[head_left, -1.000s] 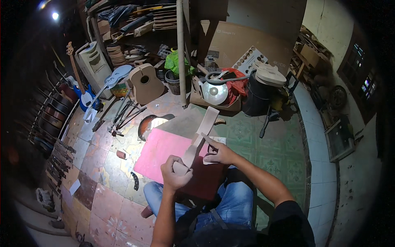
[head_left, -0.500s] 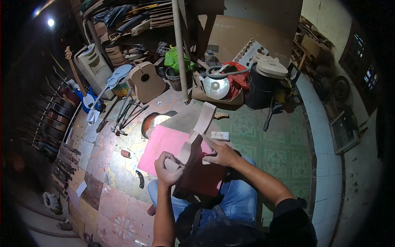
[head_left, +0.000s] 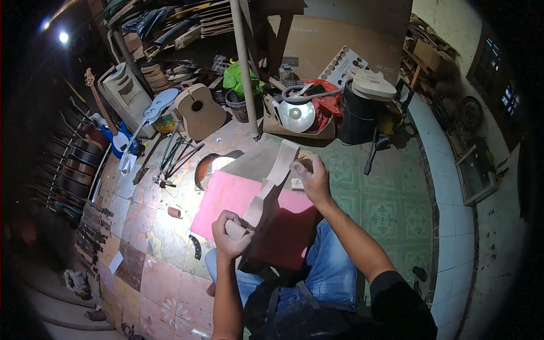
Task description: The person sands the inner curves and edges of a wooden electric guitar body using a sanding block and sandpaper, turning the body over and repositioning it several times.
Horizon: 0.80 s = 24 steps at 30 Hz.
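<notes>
My left hand (head_left: 231, 235) grips the lower end of a long, pale, stepped wooden piece (head_left: 280, 167), tilted upward over a pink board (head_left: 218, 204) in front of my knees. Beside the piece's upper end, my right hand (head_left: 310, 180) has curled fingers around something small that I cannot make out. The board's near part lies in dark red shadow. A small white block (head_left: 297, 185) is partly hidden behind my right hand. A sunburst guitar body (head_left: 205, 170) lies beyond the board.
Guitars (head_left: 79, 170) line the left, beside wooden necks (head_left: 90, 238). An acoustic guitar body (head_left: 198, 119), a post (head_left: 242, 73), a box with a glossy disc (head_left: 297, 116) and a black bin (head_left: 357, 124) stand ahead. A framed pane (head_left: 476, 175) leans at the right wall.
My right hand has moved up along the wooden piece toward its upper end, and its fingers have curled. My left hand still grips the lower end, now slightly further left.
</notes>
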{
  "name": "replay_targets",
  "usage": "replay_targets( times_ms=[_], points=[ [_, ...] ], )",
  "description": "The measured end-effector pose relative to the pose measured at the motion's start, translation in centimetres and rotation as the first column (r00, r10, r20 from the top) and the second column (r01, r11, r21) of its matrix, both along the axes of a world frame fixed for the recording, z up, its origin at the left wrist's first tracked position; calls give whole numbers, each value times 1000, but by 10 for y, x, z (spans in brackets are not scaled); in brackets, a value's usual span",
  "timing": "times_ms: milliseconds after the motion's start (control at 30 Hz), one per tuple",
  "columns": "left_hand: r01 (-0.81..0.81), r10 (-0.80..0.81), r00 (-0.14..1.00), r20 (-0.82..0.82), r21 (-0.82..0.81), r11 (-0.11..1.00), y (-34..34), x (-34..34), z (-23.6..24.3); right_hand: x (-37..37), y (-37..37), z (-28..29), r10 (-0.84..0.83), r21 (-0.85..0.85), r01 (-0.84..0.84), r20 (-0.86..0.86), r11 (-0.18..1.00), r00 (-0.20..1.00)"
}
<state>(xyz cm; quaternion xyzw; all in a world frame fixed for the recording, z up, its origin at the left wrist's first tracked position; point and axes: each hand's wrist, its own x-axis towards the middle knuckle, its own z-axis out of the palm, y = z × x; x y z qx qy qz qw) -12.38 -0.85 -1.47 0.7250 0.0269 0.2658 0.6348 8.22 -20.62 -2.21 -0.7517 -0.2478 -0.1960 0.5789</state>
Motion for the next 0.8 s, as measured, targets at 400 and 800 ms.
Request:
replay_targets(
  times_ms=[400, 800],
  points=[
    [-41, 44, 999, -25, 91, 995, -18, 2, 12, -17, 46, -47, -78, 167, 79, -9, 983, 997],
    [-66, 67, 998, -1, 106, 992, -32, 3, 14, -3, 42, -37, -198, 182, 182, 72, 966, 978]
  ],
)
